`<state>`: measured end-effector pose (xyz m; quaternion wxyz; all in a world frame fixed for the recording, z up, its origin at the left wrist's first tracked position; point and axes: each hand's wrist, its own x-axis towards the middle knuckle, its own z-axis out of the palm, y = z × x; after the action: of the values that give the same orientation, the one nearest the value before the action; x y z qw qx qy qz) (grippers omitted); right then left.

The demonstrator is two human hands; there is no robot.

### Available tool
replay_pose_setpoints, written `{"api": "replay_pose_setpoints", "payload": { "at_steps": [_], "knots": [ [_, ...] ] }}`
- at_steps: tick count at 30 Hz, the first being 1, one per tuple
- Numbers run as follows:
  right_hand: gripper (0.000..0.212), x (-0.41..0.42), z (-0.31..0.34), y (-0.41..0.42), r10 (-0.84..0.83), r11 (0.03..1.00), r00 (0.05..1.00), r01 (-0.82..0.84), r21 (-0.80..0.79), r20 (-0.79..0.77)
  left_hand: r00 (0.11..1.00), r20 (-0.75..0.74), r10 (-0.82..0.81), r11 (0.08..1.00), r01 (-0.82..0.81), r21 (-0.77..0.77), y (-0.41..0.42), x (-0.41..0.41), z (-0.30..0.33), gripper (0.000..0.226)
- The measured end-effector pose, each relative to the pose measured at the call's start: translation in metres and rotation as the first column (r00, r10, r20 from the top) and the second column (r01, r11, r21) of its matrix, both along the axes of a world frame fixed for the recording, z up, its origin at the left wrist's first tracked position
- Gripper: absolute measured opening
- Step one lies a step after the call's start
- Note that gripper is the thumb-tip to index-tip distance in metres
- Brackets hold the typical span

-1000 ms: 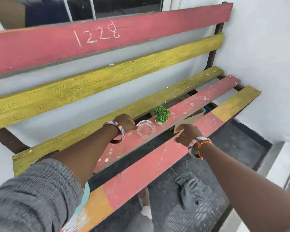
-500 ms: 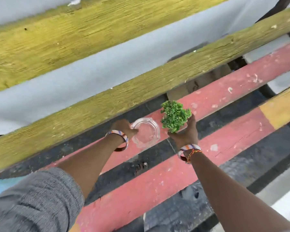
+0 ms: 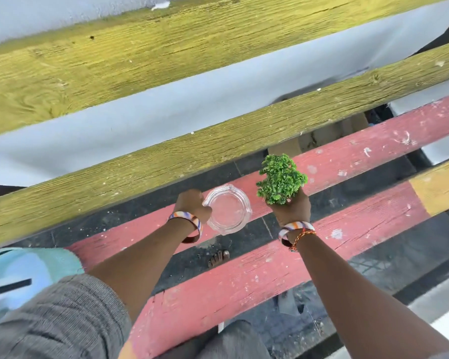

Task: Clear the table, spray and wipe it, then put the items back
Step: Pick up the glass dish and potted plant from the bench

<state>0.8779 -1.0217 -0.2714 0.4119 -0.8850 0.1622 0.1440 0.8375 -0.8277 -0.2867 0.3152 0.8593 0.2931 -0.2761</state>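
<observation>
The left hand (image 3: 192,204) grips the left rim of a clear glass ashtray (image 3: 228,209) at the centre of the frame, fingers closed on its edge. The ashtray sits over the middle red slat (image 3: 360,154) of the worktop, its lower edge hanging over the dark gap below; whether it touches the slat or is held just above it cannot be told. The right hand (image 3: 294,209), just right of the ashtray, is clenched around the base of a small green plant (image 3: 280,181), holding it upright above the same slat; the pot is hidden inside the fingers. Both wrists wear striped bangles, and the right also has an orange thread band. A second red slat (image 3: 244,278) runs below the hands, turning yellow at the right edge of the frame. Two yellow slats (image 3: 140,55) cross the upper frame. Through the gap under the ashtray, toes (image 3: 218,258) show on the dark floor. A grey sleeve (image 3: 62,320) fills the lower left corner.
</observation>
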Motion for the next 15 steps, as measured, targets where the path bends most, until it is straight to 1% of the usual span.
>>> {"api": "replay_pose_setpoints", "payload": {
  "at_steps": [2,6,10,12,14,15],
  "knots": [
    [0.047,-0.011,0.008,-0.001,0.004,1.000,1.000,-0.004,0.003,0.008,0.998,0.026,0.056,0.998,-0.056,-0.015,0.002,-0.015,0.009,0.038],
    [0.053,-0.051,0.038,0.010,-0.022,0.998,0.997,0.017,0.065,0.080,0.977,0.125,0.171,0.980,-0.155,-0.126,0.007,-0.059,0.047,0.037],
    [0.053,-0.110,0.078,0.032,-0.026,0.988,0.984,-0.001,0.154,0.175,0.924,0.249,0.289,0.947,-0.237,-0.219,0.023,-0.121,0.099,0.041],
    [0.056,-0.137,0.098,0.046,-0.029,0.982,0.975,-0.013,0.190,0.218,0.898,0.299,0.324,0.939,-0.264,-0.222,0.036,-0.150,0.127,0.043],
    [0.057,-0.168,0.121,0.065,-0.042,0.969,0.960,-0.028,0.244,0.277,0.890,0.309,0.335,0.934,-0.271,-0.232,0.053,-0.182,0.158,0.042],
    [0.060,-0.181,0.132,0.076,-0.048,0.961,0.952,-0.039,0.275,0.303,0.884,0.309,0.351,0.927,-0.281,-0.249,0.063,-0.197,0.171,0.037]
  ]
}}
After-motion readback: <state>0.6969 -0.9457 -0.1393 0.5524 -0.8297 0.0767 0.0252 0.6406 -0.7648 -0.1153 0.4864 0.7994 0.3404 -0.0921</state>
